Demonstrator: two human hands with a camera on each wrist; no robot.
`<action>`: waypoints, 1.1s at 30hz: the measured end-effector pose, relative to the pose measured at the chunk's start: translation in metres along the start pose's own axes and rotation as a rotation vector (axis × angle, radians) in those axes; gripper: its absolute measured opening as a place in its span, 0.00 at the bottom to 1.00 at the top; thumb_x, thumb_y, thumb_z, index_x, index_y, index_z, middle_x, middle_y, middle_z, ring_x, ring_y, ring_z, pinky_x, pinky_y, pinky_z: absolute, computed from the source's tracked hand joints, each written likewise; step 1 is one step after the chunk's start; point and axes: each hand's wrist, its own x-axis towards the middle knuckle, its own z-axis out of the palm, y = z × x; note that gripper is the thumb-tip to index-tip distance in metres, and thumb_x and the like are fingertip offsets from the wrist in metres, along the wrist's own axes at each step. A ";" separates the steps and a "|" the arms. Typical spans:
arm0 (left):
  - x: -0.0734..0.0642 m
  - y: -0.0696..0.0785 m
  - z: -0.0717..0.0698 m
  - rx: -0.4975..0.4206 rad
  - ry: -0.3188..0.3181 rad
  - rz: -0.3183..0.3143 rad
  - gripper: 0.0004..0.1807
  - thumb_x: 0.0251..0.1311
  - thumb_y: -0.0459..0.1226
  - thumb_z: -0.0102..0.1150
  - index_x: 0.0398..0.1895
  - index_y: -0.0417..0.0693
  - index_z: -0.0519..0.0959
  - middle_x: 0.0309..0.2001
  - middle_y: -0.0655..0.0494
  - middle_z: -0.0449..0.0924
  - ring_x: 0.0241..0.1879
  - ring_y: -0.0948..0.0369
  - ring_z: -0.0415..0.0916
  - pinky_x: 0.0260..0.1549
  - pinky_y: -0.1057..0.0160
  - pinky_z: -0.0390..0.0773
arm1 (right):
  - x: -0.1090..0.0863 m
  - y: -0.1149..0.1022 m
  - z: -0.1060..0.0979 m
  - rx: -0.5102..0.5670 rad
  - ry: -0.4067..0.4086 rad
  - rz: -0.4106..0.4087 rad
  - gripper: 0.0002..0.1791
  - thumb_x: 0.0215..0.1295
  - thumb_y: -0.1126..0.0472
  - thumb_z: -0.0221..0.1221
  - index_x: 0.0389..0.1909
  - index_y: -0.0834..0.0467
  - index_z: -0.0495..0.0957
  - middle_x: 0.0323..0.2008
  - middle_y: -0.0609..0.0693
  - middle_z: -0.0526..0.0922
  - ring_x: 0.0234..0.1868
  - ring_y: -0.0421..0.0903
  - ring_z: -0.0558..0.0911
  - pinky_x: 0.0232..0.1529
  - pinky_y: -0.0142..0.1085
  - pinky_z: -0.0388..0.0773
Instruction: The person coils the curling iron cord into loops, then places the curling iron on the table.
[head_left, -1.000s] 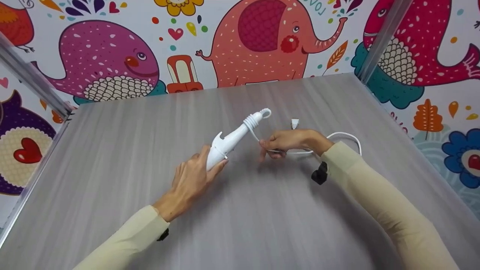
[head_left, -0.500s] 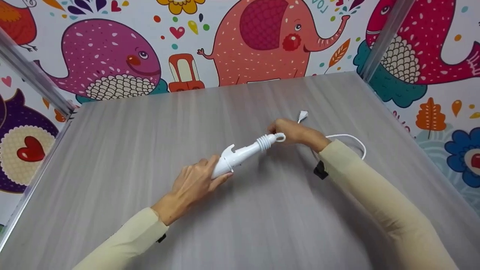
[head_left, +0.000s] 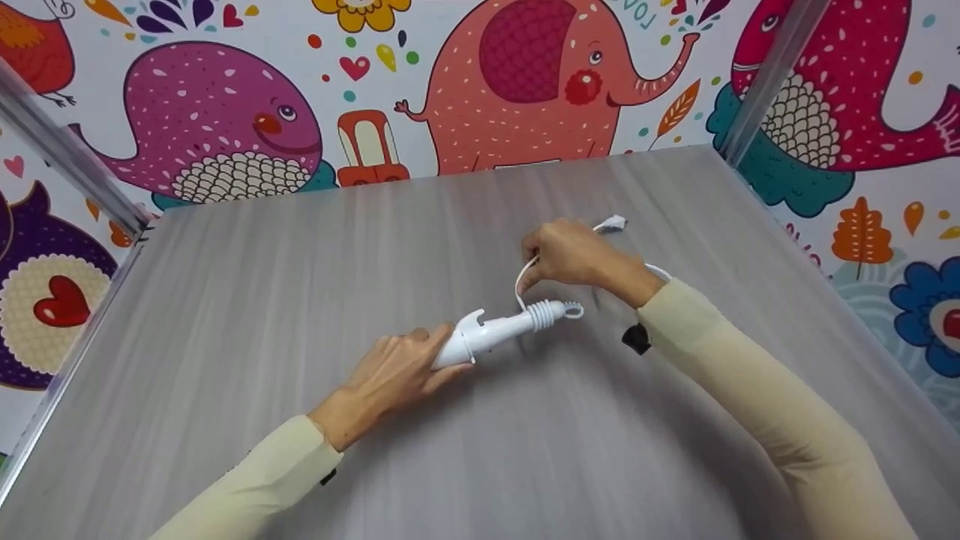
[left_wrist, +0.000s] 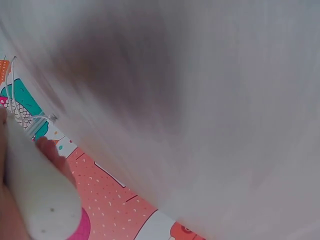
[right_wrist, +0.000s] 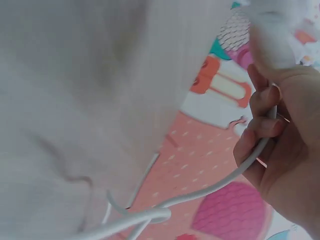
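Observation:
My left hand grips a white corded appliance shaped like a curling iron, with a hook-like lever on its upper side. Its far end points right, just off the table. White cord circles that end in several turns, and a small loop sticks out at the tip. Above and right of it, my right hand holds the cord's free run; in the right wrist view the fingers curl round the cord. The left wrist view catches the appliance's rounded body at its edge.
A white plug on the cord's end lies beyond my right hand. More cord shows behind the right wrist. The grey wood-grain table meets a cartoon-printed wall at the back, with metal posts at the corners.
The appliance has swung lower and flatter, its tip moving right. My right hand has passed behind the tip and risen with the cord. The plug has shifted right and away.

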 end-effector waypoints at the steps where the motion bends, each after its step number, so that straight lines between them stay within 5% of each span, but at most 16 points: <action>1: 0.000 0.000 0.001 0.004 -0.007 0.002 0.26 0.60 0.54 0.66 0.48 0.44 0.73 0.20 0.53 0.74 0.15 0.60 0.69 0.13 0.61 0.72 | -0.001 -0.004 -0.001 -0.022 0.014 -0.025 0.18 0.46 0.46 0.78 0.25 0.56 0.85 0.22 0.47 0.85 0.24 0.42 0.76 0.26 0.35 0.70; 7: 0.002 0.000 0.002 0.015 -0.048 -0.065 0.26 0.61 0.55 0.64 0.47 0.44 0.73 0.20 0.50 0.75 0.15 0.55 0.72 0.14 0.55 0.73 | -0.011 -0.023 -0.005 -0.110 0.145 -0.133 0.14 0.50 0.50 0.77 0.26 0.56 0.86 0.25 0.49 0.88 0.27 0.45 0.84 0.29 0.42 0.78; 15: 0.010 -0.002 -0.002 0.069 -0.046 -0.208 0.26 0.62 0.54 0.64 0.46 0.43 0.72 0.21 0.45 0.78 0.16 0.48 0.77 0.15 0.49 0.76 | -0.019 -0.033 -0.006 -0.059 0.185 -0.114 0.11 0.61 0.53 0.70 0.35 0.58 0.89 0.29 0.50 0.89 0.26 0.45 0.82 0.27 0.37 0.74; 22: 0.017 -0.009 -0.010 0.104 0.054 -0.370 0.26 0.62 0.54 0.65 0.46 0.41 0.73 0.20 0.41 0.77 0.18 0.43 0.79 0.16 0.46 0.77 | -0.020 -0.032 -0.008 0.081 0.176 -0.094 0.13 0.71 0.54 0.61 0.38 0.59 0.86 0.21 0.50 0.79 0.23 0.43 0.71 0.27 0.35 0.67; 27: 0.017 -0.011 -0.015 0.149 0.122 -0.395 0.28 0.62 0.56 0.63 0.45 0.40 0.72 0.18 0.41 0.75 0.14 0.45 0.77 0.13 0.49 0.76 | -0.020 -0.029 -0.010 0.176 0.117 -0.106 0.11 0.71 0.55 0.61 0.37 0.58 0.86 0.19 0.49 0.73 0.21 0.41 0.67 0.26 0.34 0.65; 33: 0.015 -0.005 -0.017 0.099 0.124 -0.394 0.29 0.63 0.57 0.62 0.48 0.39 0.73 0.20 0.41 0.77 0.15 0.48 0.77 0.14 0.50 0.76 | -0.021 -0.015 -0.006 0.310 -0.064 -0.050 0.12 0.73 0.55 0.59 0.38 0.56 0.87 0.20 0.47 0.77 0.24 0.41 0.72 0.29 0.35 0.67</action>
